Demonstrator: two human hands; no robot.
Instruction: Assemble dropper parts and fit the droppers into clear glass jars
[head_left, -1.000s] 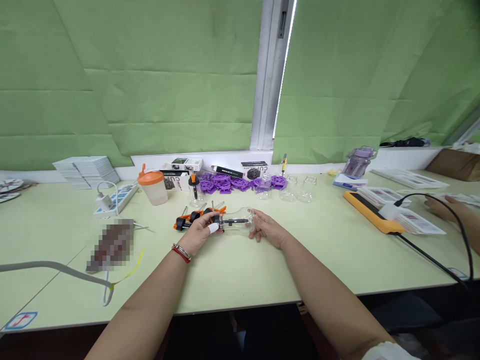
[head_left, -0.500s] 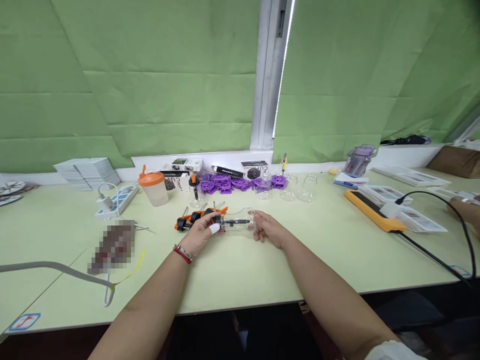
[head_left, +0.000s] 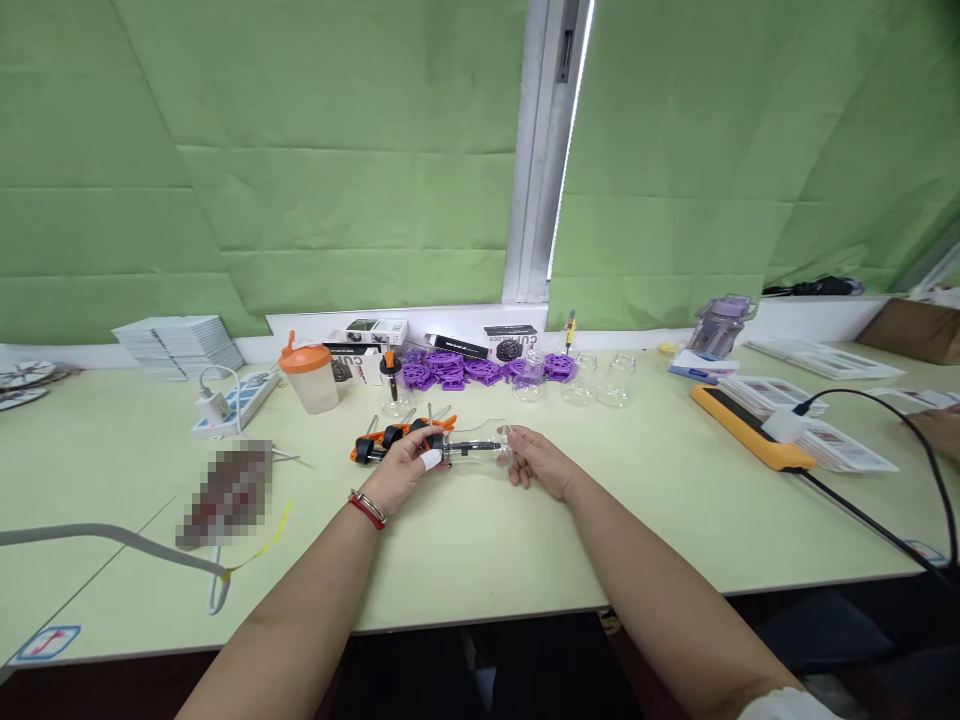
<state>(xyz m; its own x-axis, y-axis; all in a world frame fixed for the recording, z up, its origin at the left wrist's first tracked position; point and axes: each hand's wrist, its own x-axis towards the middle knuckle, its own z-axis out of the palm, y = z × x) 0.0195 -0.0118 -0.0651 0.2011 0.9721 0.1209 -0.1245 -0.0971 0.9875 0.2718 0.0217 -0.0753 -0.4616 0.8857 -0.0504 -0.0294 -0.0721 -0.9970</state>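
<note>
A clear bottle (head_left: 484, 434) lies sideways between my hands, low over the table, with a dark rod inside it. My left hand (head_left: 405, 472) grips the black-and-orange bottle top (head_left: 436, 440) at its neck end. Curled around the wide base end of the bottle are the fingers of my right hand (head_left: 540, 462). Beside my left hand lie several more black-and-orange tops (head_left: 391, 436) with thin metal rods. Behind them a clear bottle fitted with such a top (head_left: 391, 392) stands upright.
At the back stand clear bottles (head_left: 616, 383), purple plastic parts (head_left: 450, 370) and cup holder boxes (head_left: 510, 342). Left are an orange-lidded shaker (head_left: 311, 380) and a power strip (head_left: 244, 402). A yellow-and-black device (head_left: 746, 428) with a cable lies right, near another person's hand (head_left: 934, 432).
My hands keep the same grip on the bottle and its top. The view has shifted very slightly; nothing was let go.
</note>
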